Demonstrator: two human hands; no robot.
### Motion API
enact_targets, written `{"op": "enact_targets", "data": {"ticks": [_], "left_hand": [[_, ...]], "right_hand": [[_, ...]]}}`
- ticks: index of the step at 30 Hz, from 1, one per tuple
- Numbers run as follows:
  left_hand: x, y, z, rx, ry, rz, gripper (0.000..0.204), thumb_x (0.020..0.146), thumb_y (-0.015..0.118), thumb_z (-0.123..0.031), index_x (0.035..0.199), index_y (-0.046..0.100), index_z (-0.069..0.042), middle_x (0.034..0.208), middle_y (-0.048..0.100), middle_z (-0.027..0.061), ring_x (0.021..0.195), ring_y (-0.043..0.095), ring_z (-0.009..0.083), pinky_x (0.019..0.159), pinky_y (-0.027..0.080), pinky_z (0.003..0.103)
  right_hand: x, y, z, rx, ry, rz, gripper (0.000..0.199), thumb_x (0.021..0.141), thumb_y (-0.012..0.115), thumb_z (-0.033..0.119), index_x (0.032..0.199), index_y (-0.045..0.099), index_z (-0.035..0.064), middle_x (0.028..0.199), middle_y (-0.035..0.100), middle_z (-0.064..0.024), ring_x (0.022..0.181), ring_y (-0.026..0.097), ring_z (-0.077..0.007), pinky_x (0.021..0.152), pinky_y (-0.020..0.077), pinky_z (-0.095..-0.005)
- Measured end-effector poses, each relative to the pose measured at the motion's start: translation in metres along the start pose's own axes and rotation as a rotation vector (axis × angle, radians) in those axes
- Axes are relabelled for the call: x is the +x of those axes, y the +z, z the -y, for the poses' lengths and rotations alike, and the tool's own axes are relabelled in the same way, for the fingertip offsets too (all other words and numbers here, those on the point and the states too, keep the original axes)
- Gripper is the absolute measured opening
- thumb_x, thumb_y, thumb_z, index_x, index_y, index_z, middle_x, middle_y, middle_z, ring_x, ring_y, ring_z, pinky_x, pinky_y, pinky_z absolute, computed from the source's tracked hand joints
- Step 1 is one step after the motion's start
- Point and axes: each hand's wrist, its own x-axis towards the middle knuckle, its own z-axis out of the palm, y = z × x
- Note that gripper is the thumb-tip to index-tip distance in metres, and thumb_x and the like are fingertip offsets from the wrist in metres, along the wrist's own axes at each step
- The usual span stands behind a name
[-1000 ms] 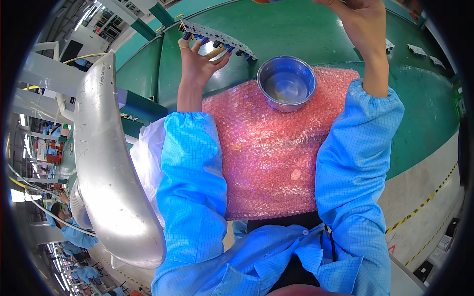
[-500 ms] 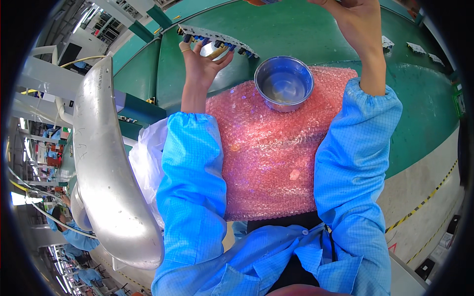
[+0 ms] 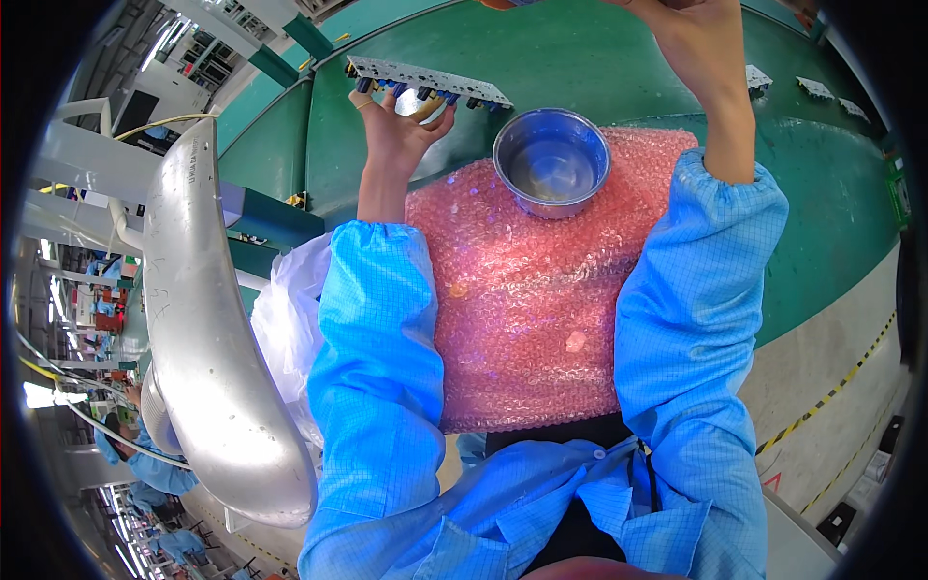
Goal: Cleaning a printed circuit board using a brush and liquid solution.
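My left hand (image 3: 398,135) is closed on a circuit board (image 3: 425,79), holding it up from below over the green bench. The board is tilted, its pale speckled face upward and dark and blue components hanging beneath. My right hand (image 3: 698,43) is raised at the top edge of the view, where its fingers are mostly cut off; whether it holds anything is hidden. A small orange-brown thing (image 3: 501,4) shows at the top edge, left of that hand. Between my arms, a round metal bowl (image 3: 553,205) with clear-looking contents stands on pink bubble wrap (image 3: 532,319).
A big silver metal hood (image 3: 217,338) stands left of my left arm, beside a white plastic bag (image 3: 290,300). More small boards (image 3: 815,88) lie on the green bench (image 3: 812,222) at the far right. Several people sit at work far left.
The circuit board in my left hand has turned slightly, its right end now a little higher and farther right. My right hand stays nearly where it was.
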Motion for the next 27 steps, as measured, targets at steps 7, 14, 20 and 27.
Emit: {"op": "enact_targets", "data": {"ticks": [7, 14, 20, 27], "left_hand": [[0.006, -0.024, -0.006, 0.274, 0.215, -0.204, 0.047, 0.083, 0.069, -0.046, 0.110, 0.062, -0.008, 0.108, 0.045, 0.0114, 0.094, 0.053, 0.0268, 0.078, 0.053, 0.048], [-0.022, 0.012, -0.029, 1.466, 0.440, -0.370, 0.041, 0.079, 0.073, -0.037, 0.105, 0.073, -0.006, 0.090, 0.072, 0.0177, 0.087, 0.068, 0.0249, 0.078, 0.052, 0.034], [-0.010, -0.001, -0.029, 1.449, 0.665, -0.084, 0.029, 0.080, 0.074, -0.024, 0.104, 0.073, -0.007, 0.093, 0.073, 0.0125, 0.094, 0.069, 0.0253, 0.080, 0.053, 0.035], [-0.017, 0.001, -0.012, 1.847, 0.668, 0.201, 0.032, 0.076, 0.078, -0.019, 0.106, 0.074, -0.010, 0.093, 0.073, 0.0076, 0.079, 0.065, 0.0222, 0.072, 0.052, 0.036]], "right_hand": [[0.002, -0.005, -0.002, 0.006, -0.057, -0.024, 0.016, 0.086, 0.072, 0.003, 0.099, 0.069, -0.0062, 0.091, 0.072, -0.0089, 0.084, 0.068, -0.0149, 0.074, 0.0532, -0.0250], [0.001, -0.009, -0.003, -0.019, -0.015, -0.073, 0.014, 0.085, 0.071, 0.002, 0.097, 0.070, -0.0059, 0.091, 0.072, -0.0088, 0.083, 0.067, -0.0139, 0.075, 0.0524, -0.0250], [0.002, -0.007, -0.001, -0.055, -0.026, -0.067, 0.016, 0.085, 0.072, 0.005, 0.097, 0.070, -0.0055, 0.090, 0.072, -0.0087, 0.082, 0.067, -0.0145, 0.074, 0.0522, -0.0252], [0.001, -0.002, -0.001, -0.056, -0.064, -0.025, 0.017, 0.085, 0.074, 0.006, 0.096, 0.070, -0.0054, 0.089, 0.072, -0.0088, 0.082, 0.067, -0.0147, 0.074, 0.0523, -0.0259]]}}
